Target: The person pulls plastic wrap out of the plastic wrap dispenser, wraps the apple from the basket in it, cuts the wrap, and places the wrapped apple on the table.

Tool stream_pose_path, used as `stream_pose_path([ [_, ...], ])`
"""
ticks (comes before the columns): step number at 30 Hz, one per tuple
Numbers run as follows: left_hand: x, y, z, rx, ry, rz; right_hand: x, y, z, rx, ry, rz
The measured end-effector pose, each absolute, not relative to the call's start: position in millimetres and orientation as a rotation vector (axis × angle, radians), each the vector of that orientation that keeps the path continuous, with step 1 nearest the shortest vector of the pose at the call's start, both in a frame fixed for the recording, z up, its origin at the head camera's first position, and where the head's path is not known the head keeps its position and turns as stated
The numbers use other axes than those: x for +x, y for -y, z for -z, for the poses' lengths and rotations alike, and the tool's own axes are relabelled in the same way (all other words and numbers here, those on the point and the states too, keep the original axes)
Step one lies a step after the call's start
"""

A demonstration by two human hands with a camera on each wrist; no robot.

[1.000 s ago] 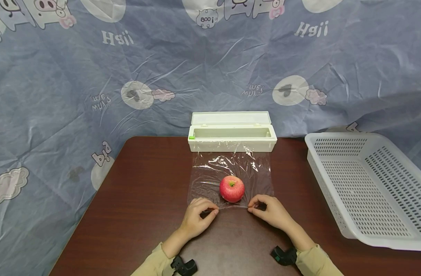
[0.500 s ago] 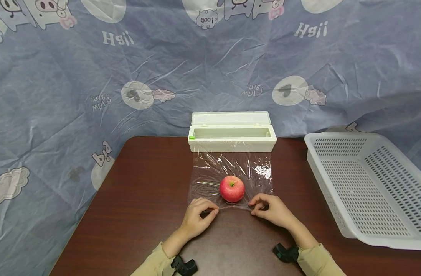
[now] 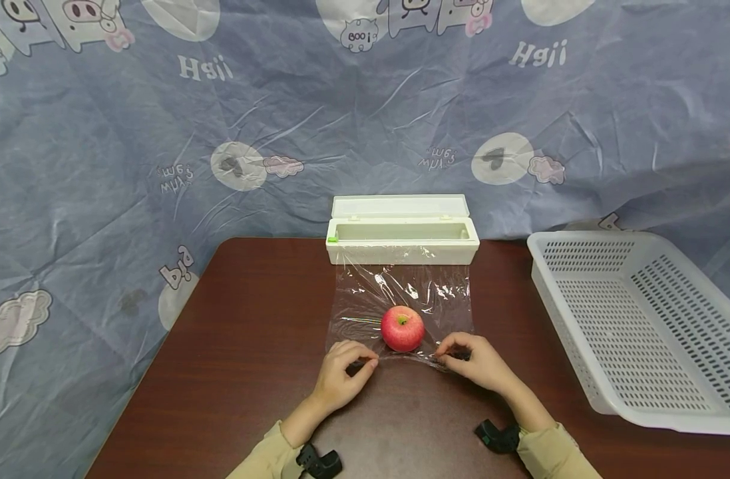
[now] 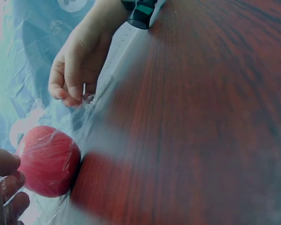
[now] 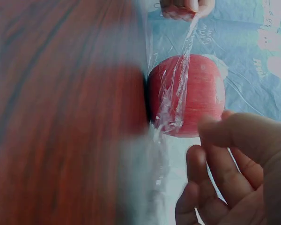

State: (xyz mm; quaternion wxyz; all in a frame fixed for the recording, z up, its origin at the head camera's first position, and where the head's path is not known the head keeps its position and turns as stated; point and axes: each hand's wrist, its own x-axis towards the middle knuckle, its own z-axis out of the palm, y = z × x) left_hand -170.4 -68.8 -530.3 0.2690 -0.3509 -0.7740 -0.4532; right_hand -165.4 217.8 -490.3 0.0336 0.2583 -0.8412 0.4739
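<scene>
At the far left a wrinkled blue cloth [image 3: 89,199] with cartoon prints hangs behind the dark brown table [image 3: 257,313]. Next, at 8 o'clock from the apple, comes the left hand [image 3: 343,376], its thumb and fingertips pinching the near edge of the clear film; a black device [image 3: 319,462] sits at that wrist, by a khaki sleeve [image 3: 269,456]. The film [image 3: 400,286] spreads flat but creased toward 12 o'clock, up against the front of a white box [image 3: 403,242] whose lid stands open. The red apple [image 3: 402,329] sits within the film's outline, close to its near edge, stem up; in the right wrist view a crinkled strip crosses before its side. At 4 o'clock from the apple, the right hand [image 3: 477,364] has curved fingers touching the film's near corner, though whether they pinch it I cannot tell. Farthest right, at 3 o'clock, stands a slotted grey-white basket [image 3: 634,346].
</scene>
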Motion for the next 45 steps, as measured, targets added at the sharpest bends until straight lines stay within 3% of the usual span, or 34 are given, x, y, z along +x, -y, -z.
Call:
stream_pose_path([
  [21, -186, 56, 528, -0.848, 2.048, 1.252, -177, -202, 506, 0.747, 2.689, -1.362],
  [32, -194, 50, 528, -0.808, 2.062, 1.337, -168, -191, 474, 0.731, 2.541, -1.462],
  [45, -202, 45, 532, -0.792, 2.115, 1.322, -175, -188, 476, 0.623, 2.502, -1.433],
])
